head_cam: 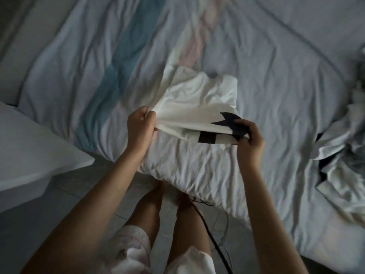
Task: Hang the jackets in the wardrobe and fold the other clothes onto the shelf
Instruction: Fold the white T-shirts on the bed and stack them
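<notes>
White tee (197, 99) lies at frame ctr on the bed cover (276, 86), far part resting on the cover, near edge lifted off it by both hands. L hand (141, 127), ctr-left, pinches the tee's left corner btwn thumb and curled fingers. R hand (249, 135), ctr-right, pinches the right corner, fingers curled over a black print (231, 123). The print shows a jagged shape and a blocky bar below it. It's partly folded under, so no letters or brand can be read.

Cover is pale and rumpled, w/ a teal stripe (118, 62) and a pink stripe (195, 36) running to the upper part of frame. Heap of clothes (343, 155), white w/ dark bits, sits at the right edge, well apart from the tee. White furniture (29, 145) at left edge. Bottom ctr: bare legs, pale shorts (134, 248), black cable (209, 234) over floor tiles (83, 194).
</notes>
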Demonstrator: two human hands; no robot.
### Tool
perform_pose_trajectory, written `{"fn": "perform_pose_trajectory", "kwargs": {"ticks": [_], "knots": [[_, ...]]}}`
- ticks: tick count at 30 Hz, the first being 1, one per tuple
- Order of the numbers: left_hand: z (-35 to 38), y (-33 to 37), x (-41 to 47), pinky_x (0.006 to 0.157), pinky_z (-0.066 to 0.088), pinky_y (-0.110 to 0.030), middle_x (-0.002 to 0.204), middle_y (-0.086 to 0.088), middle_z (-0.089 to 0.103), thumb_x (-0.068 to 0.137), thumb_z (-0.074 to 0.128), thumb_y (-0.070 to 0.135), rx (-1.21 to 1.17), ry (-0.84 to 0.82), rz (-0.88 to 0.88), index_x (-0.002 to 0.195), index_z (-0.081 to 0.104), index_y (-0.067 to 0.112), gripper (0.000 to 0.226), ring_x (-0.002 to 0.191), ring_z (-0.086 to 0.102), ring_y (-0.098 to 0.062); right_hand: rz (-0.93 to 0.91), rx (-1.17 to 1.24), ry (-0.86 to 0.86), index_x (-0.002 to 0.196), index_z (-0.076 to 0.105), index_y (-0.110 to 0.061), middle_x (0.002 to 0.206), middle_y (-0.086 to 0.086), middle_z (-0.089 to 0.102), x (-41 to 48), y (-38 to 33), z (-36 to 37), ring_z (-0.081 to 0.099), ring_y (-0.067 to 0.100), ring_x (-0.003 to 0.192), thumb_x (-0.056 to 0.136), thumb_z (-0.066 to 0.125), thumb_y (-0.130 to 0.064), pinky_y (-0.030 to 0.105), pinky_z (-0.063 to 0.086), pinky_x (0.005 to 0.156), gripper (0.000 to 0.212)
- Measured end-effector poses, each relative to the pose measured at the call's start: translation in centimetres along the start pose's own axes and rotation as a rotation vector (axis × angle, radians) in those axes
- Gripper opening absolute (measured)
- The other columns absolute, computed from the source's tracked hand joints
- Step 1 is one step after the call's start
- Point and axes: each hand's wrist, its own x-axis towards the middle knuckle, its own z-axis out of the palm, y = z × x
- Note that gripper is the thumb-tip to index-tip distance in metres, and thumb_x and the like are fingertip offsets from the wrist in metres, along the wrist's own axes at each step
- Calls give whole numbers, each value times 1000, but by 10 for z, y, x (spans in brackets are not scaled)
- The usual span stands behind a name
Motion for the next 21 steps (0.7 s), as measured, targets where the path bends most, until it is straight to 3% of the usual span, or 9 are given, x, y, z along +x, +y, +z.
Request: {"fn": "perform_pose_trajectory", "kwargs": {"ticks": [2, 4, 8, 11, 13, 16, 18, 21], "knots": [[-9, 39, -17, 45, 34, -17, 50, 7, 40, 82, 47, 6, -41, 32, 80, 59, 41, -1, 24, 45, 42, -2, -125, 46, 46, 100, 63, -13, 98, 0, 65, -9, -44, -33, 58, -7, 88, 64, 34, 12, 9, 42, 75, 52], [-15, 76, -38, 44, 39, -19, 56, -4, 46, 83, 48, 5, -85, 31, 77, 67, 51, -6, 20, 47, 48, -5, -148, 54, 70, 96, 63, -13, 91, -5, 65, -19, -79, -65, 60, -2, 83, 66, 35, 10, 13, 46, 71, 47], [-19, 125, -77, 39, 38, -14, 42, 10, 54, 87, 51, 5, -135, -79, -146, 67, 58, 10, 22, 47, 51, -5, 93, 148, 125, 72, 64, -18, 64, 4, 60, -41, -125, -108, 51, 7, 43, 80, 37, 7, 20, 41, 40, 37], [-30, 156, -98, 39, 42, -13, 40, 9, 55, 88, 50, 7, -34, -173, -119, 68, 60, 12, 23, 38, 53, -1, 89, 189, 187, 67, 65, -20, 45, -2, 54, -59, -153, -155, 44, 10, 34, 77, 41, -2, 17, 37, 34, 32], [-32, 165, -100, 38, 43, -13, 42, 4, 57, 89, 49, 10, 28, -203, -156, 73, 61, 7, 20, 37, 54, -2, 213, 148, 76, 71, 67, -15, 41, -3, 55, -58, -157, -175, 47, 12, 31, 83, 41, 3, 18, 41, 33, 33], [-14, 165, -91, 35, 42, -13, 47, -1, 60, 93, 45, 12, 134, -232, -172, 83, 62, 2, 22, 33, 53, -3, 392, 84, -74, 70, 69, -17, 57, 6, 65, -44, -145, -181, 59, 19, 44, 83, 40, 6, 25, 52, 48, 40], [4, 173, -78, 33, 40, -13, 41, 1, 57, 95, 42, 11, 199, -275, -115, 83, 61, 0, 25, 31, 51, -3, 364, 81, -76, 67, 69, -21, 68, 7, 67, -27, -146, -181, 60, 23, 61, 79, 36, 9, 30, 49, 60, 47], [24, 200, -55, 39, 39, -13, 56, -5, 53, 98, 36, 5, 230, -330, 39, 89, 58, 0, 24, 35, 51, -3, 261, 111, -22, 66, 69, -22, 62, -5, 65, 1, -155, -184, 54, 15, 63, 76, 35, 11, 22, 41, 59, 48]]}}
